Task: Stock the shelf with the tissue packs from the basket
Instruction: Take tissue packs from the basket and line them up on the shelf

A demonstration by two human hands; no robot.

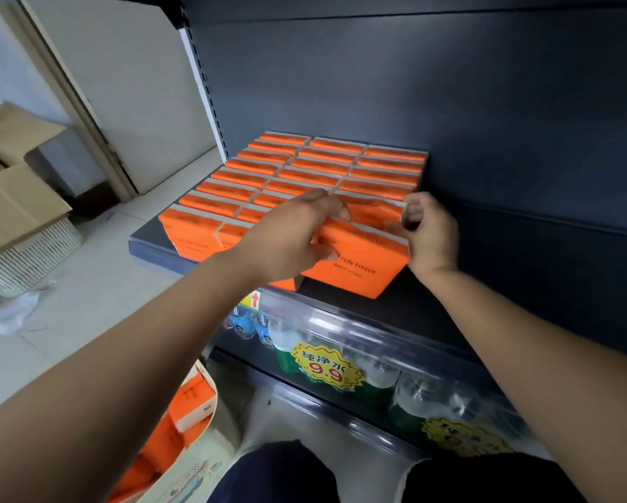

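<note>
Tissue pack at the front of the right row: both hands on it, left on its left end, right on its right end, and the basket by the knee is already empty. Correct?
Not quite. The basket is not empty: the head view shows orange packs still inside it. The rest stands: the left hand grips the left end of the tissue pack and the right hand its right end, at the front of the right row on the shelf.

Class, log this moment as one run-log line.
left hand: gripping tissue pack | right hand: gripping same pack | pack: front of third row on shelf | basket: packs remain
</note>
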